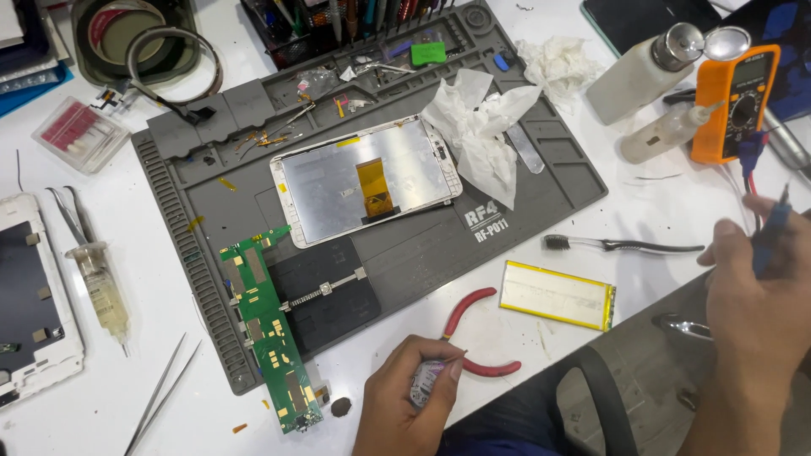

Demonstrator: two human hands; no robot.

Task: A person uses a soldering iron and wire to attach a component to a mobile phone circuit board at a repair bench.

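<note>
My left hand (407, 390) is at the table's front edge, closed around a small pale roll-like object (425, 386), right beside red-handled cutters (473, 338). My right hand (756, 291) is raised at the right, gripping a blue and a red meter probe (770, 232) whose leads run up to an orange multimeter (737, 101). On the grey work mat (507, 169) lies an opened tablet frame with a silver screen back (365, 177). A green circuit board (272, 325) rests at the mat's front left. A flat silver battery with yellow edges (556, 294) lies between my hands.
A crumpled white tissue (480, 127), a black brush (621, 246), two white bottles (642, 72), a syringe (100, 285), tweezers (160, 393), tape rolls (148, 42), a white tablet back (29, 295) and a tool rack (338, 21) surround the mat.
</note>
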